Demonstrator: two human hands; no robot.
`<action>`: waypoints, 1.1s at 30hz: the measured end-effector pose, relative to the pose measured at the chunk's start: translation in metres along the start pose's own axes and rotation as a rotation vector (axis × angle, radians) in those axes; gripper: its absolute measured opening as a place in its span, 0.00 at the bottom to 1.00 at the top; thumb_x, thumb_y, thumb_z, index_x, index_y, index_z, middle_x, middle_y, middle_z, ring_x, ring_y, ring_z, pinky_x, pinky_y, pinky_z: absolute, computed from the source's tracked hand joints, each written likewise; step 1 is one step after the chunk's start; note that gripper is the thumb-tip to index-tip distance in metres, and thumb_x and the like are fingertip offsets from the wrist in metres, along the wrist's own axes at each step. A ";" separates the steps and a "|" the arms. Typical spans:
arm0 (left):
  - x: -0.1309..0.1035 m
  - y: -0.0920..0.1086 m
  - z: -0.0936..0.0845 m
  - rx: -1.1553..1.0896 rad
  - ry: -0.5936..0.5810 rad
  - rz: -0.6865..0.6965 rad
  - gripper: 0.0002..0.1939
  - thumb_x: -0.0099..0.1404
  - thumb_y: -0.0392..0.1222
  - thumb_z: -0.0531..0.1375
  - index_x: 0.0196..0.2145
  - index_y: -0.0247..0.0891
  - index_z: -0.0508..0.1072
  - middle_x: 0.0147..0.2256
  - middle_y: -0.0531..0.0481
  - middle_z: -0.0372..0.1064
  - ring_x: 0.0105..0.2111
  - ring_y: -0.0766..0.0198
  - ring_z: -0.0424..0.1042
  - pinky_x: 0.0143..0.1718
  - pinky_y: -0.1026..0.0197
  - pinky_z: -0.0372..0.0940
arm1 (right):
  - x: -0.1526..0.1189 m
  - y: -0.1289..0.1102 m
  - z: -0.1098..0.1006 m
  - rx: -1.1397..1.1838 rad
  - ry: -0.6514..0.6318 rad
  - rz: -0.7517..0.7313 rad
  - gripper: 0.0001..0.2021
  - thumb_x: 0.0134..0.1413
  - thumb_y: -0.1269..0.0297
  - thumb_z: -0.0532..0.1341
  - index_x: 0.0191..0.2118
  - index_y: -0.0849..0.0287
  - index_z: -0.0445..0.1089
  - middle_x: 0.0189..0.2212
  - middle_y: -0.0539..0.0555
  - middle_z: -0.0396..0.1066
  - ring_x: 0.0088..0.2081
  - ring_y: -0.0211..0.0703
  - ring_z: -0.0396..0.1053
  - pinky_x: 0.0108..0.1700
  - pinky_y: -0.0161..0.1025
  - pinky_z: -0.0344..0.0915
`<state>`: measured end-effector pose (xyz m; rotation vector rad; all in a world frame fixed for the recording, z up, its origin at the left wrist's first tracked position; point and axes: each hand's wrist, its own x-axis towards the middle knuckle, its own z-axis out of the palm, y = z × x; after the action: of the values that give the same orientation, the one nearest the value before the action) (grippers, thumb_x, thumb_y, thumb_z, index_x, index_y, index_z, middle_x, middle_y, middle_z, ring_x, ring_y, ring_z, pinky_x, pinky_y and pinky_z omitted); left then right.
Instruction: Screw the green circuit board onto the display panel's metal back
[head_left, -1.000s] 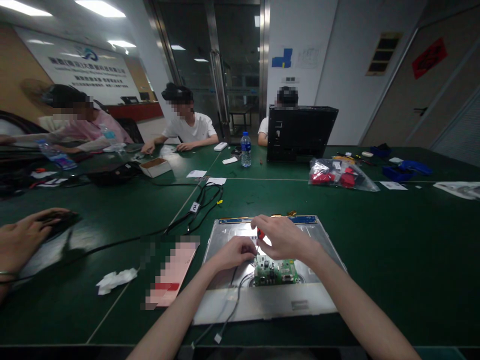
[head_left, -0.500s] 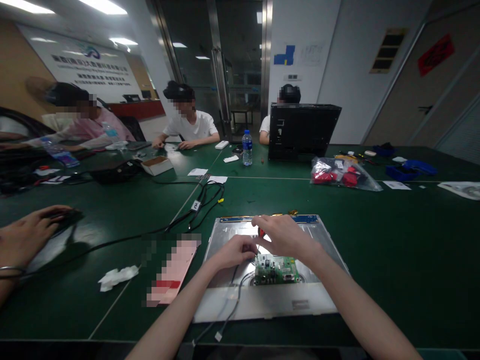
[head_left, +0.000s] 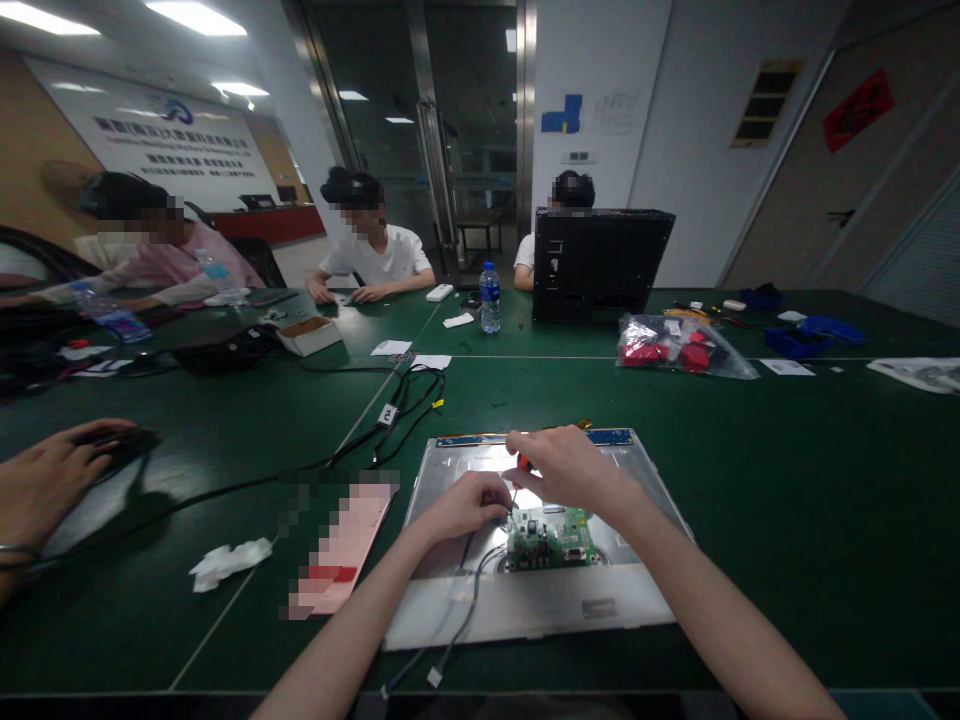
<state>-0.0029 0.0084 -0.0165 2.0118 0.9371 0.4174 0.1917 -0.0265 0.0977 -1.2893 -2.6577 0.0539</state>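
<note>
A display panel (head_left: 487,608) lies back side up on the green table in front of me, and a green circuit board (head_left: 553,540) sits on its metal back. My right hand (head_left: 574,470) is closed around the red handle of a screwdriver (head_left: 524,463). The shaft points down at the board's upper left corner. Close to the tip, my left hand (head_left: 471,503) has its fingers pinched together at that corner; whatever is between them is hidden. Grey cables (head_left: 474,600) with white plugs run from beside the board over the panel's near edge.
Left of the panel lie a pink phone-shaped item (head_left: 349,545) and a crumpled tissue (head_left: 229,563). Another person's hand (head_left: 60,480) rests at the far left. Black cables (head_left: 300,468) cross the table. Beyond stand a water bottle (head_left: 490,300), a bag with red parts (head_left: 679,348) and a black monitor (head_left: 600,265).
The whole view has shifted very slightly. Both hands keep almost the same place at the board's corner, with the screwdriver still in my right hand.
</note>
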 end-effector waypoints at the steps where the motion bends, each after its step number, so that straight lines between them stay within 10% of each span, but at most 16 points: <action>1: 0.000 0.000 0.000 0.003 0.002 -0.001 0.06 0.55 0.31 0.58 0.31 0.34 0.74 0.26 0.52 0.71 0.28 0.65 0.68 0.32 0.65 0.61 | -0.001 0.000 -0.001 0.005 0.002 -0.013 0.09 0.60 0.60 0.56 0.42 0.58 0.64 0.34 0.54 0.74 0.33 0.45 0.71 0.28 0.36 0.52; 33: 0.000 0.005 -0.001 0.023 0.001 -0.009 0.05 0.55 0.31 0.58 0.29 0.34 0.74 0.26 0.52 0.71 0.29 0.65 0.68 0.32 0.65 0.61 | 0.001 0.001 0.004 0.014 0.044 -0.042 0.06 0.59 0.64 0.56 0.41 0.58 0.64 0.35 0.53 0.73 0.32 0.42 0.70 0.28 0.36 0.49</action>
<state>-0.0011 0.0070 -0.0114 2.0278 0.9548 0.4042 0.1914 -0.0248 0.0936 -1.2151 -2.6417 0.0380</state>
